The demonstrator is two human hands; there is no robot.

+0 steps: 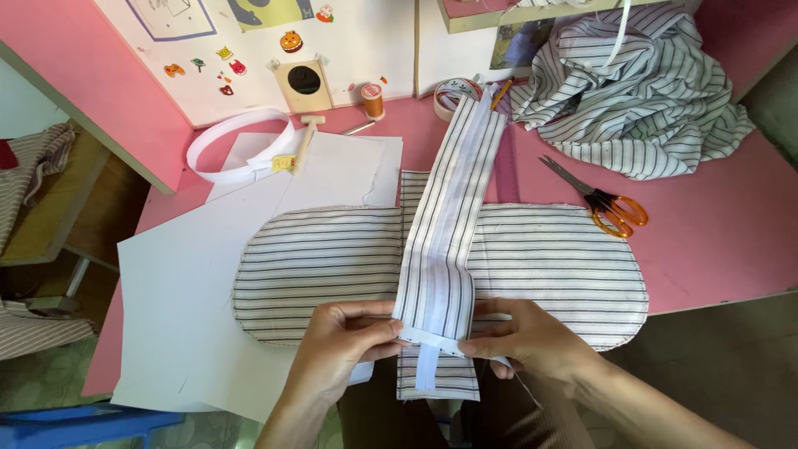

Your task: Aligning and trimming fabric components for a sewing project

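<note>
A long striped fabric strip [453, 199] with white tape along it lies lengthwise across a wide rounded striped fabric panel [549, 266] on the pink table [723, 241]. My left hand [345, 341] pinches the strip's near end from the left. My right hand [524, 337] pinches the same end from the right, where a narrow white band [432, 338] crosses it. A short white tab hangs down below the band. The strip's near end overhangs the table edge.
White paper sheets [183, 308] lie under the panel at left. Orange-handled scissors [607, 208] rest at right. A heap of striped cloth [632, 91] fills the back right. A white tape loop [237, 145], an orange thread spool [372, 100] and a tape roll [453, 91] sit at the back.
</note>
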